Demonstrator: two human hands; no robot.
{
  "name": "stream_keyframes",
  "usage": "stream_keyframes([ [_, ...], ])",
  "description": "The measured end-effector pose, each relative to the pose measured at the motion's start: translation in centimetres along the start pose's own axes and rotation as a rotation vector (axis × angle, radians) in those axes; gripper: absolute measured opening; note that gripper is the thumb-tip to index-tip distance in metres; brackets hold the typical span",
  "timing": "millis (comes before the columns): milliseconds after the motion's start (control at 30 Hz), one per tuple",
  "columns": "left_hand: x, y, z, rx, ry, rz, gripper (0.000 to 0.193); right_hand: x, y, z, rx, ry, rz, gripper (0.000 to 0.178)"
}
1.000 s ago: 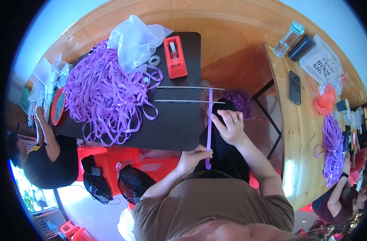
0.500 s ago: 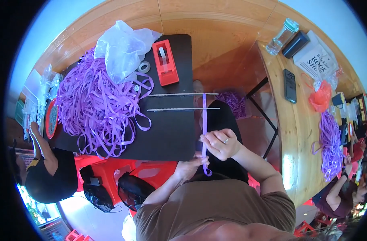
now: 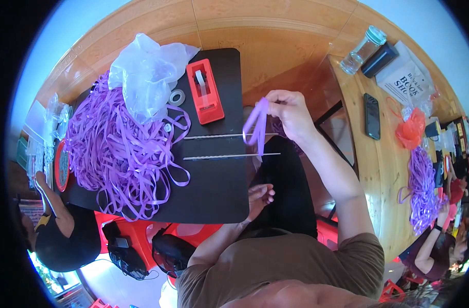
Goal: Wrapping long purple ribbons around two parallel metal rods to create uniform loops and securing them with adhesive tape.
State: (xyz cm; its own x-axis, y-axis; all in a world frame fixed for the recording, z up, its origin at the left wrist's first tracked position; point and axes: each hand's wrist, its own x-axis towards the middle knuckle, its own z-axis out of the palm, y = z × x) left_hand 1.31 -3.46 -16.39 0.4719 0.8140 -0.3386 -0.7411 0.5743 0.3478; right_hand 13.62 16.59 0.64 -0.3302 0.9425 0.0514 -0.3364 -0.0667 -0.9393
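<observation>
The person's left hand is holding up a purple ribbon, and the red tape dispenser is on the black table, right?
Not quite: the head view shows the right hand holding up the purple ribbon. The red tape dispenser is on the black table.

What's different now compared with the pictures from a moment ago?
The right hand has moved up, away from the body, holding the ribbon strip, which is now looped up near the rods instead of stretched toward the body. The left hand has let go of it. The rods, ribbon pile and red tape dispenser stayed put on the table.
</observation>
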Motion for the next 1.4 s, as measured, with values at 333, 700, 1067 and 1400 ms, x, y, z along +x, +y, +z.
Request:
stream_keyframes([
  [333,4.5,-0.9,1.7,0.269,0.322,0.254,0.028,2.8,7.2,-2.6,0.037,0.083,0.309,0.01],
  [700,8.8,2.7,5.8,0.784,0.478,1.036,0.047,-2.7,14.6,-3.0,0.506,0.178,0.545,0.008],
  [1067,6.8,2.1,5.9,0.65,0.438,0.828,0.018,-12.8,20.1,-2.5,0.789,0.264,0.739,0.013],
  [1400,0.5,-1.2,5.6,0.602,0.436,0.6,0.02,-22.7,12.7,-0.7,0.208,0.253,0.633,0.009],
])
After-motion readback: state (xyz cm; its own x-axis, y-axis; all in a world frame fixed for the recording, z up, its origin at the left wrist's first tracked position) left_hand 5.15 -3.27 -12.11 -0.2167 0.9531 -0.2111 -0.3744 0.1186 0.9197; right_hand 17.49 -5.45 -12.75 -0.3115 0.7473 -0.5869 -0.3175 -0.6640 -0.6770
